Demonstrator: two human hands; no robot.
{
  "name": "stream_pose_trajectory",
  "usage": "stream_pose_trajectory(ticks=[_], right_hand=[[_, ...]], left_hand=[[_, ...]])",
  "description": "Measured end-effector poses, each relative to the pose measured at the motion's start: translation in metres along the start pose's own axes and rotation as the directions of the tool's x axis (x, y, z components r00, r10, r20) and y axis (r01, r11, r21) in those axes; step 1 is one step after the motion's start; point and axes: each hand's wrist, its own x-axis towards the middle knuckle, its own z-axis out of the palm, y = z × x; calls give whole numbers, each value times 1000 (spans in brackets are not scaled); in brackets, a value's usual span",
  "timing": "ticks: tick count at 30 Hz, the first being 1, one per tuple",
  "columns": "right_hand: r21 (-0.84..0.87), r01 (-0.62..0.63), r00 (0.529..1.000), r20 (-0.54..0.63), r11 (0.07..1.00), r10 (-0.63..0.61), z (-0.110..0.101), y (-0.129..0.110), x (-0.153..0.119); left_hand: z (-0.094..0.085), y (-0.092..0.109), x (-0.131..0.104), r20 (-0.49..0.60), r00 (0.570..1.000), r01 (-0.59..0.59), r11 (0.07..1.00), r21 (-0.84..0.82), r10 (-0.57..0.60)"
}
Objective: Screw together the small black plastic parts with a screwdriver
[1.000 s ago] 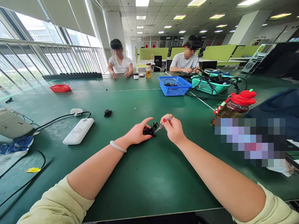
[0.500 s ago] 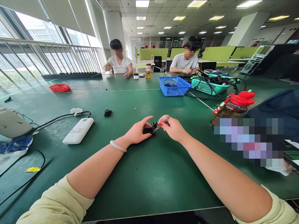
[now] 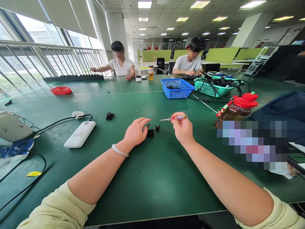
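The right hand [image 3: 182,128] is holding a slim clear-handled screwdriver [image 3: 175,117], the loosely open left hand [image 3: 135,132] is curving beside a small black block [image 3: 150,133], a smaller glossy black piece [image 3: 157,128] is lying separate on the green worktop [image 3: 152,184], work seemingly unfinished, and print on a white rectangular power bank [image 3: 79,134] is looking illegible.

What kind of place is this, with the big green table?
Probably an office. Lime-green desk dividers stand in the background, rows of ceiling lights shine overhead, and a teal basket heaped with black cables sits on the table.
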Motion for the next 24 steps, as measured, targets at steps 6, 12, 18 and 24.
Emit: stream_pose_trajectory(ticks=[6,12,18,24], right_hand=[[-296,90,991,121,951,-57,2,0,-1],[-251,190,952,282,949,-116,6,-10,-9],[-129,156,973,190,979,-130,6,-10,-10],[-33,73,994,89,997,-70,5,-4,-7]], left_hand=[[4,5,-7,175,977,54,931,361,-125],[3,7,-4,91,996,4,989,148,-18],[16,3,1,276,933,-210,972,-108,232],[23,4,3,248,943,-199,972,-123,224]])
